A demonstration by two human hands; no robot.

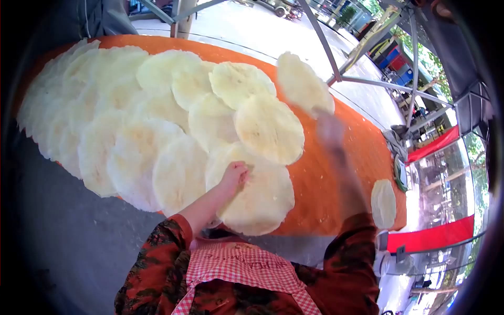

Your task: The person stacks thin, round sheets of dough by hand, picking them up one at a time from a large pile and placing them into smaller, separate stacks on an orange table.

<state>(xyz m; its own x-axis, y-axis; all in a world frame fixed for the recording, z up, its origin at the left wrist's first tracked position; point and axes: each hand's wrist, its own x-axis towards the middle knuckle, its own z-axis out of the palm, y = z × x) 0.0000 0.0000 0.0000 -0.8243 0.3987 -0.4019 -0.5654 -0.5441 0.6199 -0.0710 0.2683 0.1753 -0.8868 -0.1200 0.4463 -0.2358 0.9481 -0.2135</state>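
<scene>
Thin, pale round flatbreads [269,128] lie overlapping on an orange cloth-like surface [325,205]. Above the nearest flatbread [262,202] is my left hand [234,177], its fingers curled in; whatever they may pinch is hidden. My right hand [331,129], smeared by motion, reaches out to the far right. At its fingertips a single flatbread [302,79] is held by its near edge, standing out past the far rim of the orange surface.
Another flatbread [384,203] lies at the right end of the orange surface. Metal frame bars [321,39] stand beyond the far edge. Red bands on a clear sheet [430,233] hang at the right. Grey floor [89,226] shows at the left.
</scene>
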